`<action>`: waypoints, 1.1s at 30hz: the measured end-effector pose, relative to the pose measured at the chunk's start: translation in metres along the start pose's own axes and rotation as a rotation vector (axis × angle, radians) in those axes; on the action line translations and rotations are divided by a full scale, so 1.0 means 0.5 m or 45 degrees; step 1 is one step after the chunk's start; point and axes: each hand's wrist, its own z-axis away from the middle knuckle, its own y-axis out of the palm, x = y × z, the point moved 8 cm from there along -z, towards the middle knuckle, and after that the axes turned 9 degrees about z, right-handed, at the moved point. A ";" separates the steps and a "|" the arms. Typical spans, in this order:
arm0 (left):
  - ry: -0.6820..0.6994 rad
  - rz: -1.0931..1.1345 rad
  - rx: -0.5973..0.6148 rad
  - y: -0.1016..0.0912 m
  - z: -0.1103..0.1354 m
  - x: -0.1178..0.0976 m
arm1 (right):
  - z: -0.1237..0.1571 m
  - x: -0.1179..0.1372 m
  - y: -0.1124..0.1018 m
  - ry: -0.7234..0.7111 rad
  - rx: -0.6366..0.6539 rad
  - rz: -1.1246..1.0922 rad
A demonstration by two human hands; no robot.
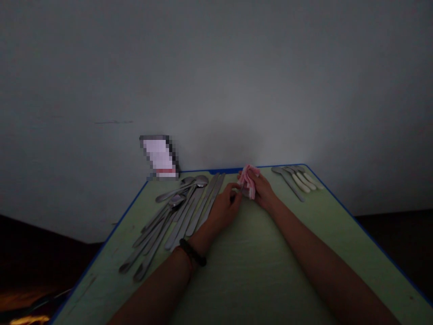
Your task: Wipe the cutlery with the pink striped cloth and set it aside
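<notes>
My right hand (pixel 263 188) is closed around a pink and white cloth (pixel 248 179), bunched up near the far edge of the table. Just to its left, my left hand (pixel 228 201) pinches the end of a thin piece of cutlery (pixel 242 188). The cloth covers most of that piece, so its kind is hidden. Left of my hands lies a loose group of metal spoons (pixel 176 200) and table knives (pixel 194 214). Over to the right, a metal spoon (pixel 289 182) lies beside several utensils with cream handles (pixel 301 183).
The green table top (pixel 250 271) has a blue edge and stands against a grey wall (pixel 216 90). A phone-like device (pixel 159 155), blurred out, leans on the wall at the back left corner. The room is dim.
</notes>
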 end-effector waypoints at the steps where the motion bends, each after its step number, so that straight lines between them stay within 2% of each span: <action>1: 0.002 -0.004 0.002 0.000 0.000 0.000 | 0.000 -0.001 -0.001 0.001 -0.004 0.001; 22: -0.013 0.002 0.032 0.006 0.002 0.004 | 0.003 0.003 0.003 0.003 -0.027 -0.013; 28: 0.023 0.037 0.003 0.003 0.002 -0.004 | -0.007 0.006 -0.018 -0.060 -0.129 -0.189; 30: 0.039 0.058 -0.027 -0.001 0.003 -0.007 | -0.008 0.007 -0.018 -0.062 -0.112 -0.192; 33: 0.037 0.034 -0.089 -0.010 0.003 -0.007 | -0.006 0.004 -0.006 -0.007 -0.001 -0.090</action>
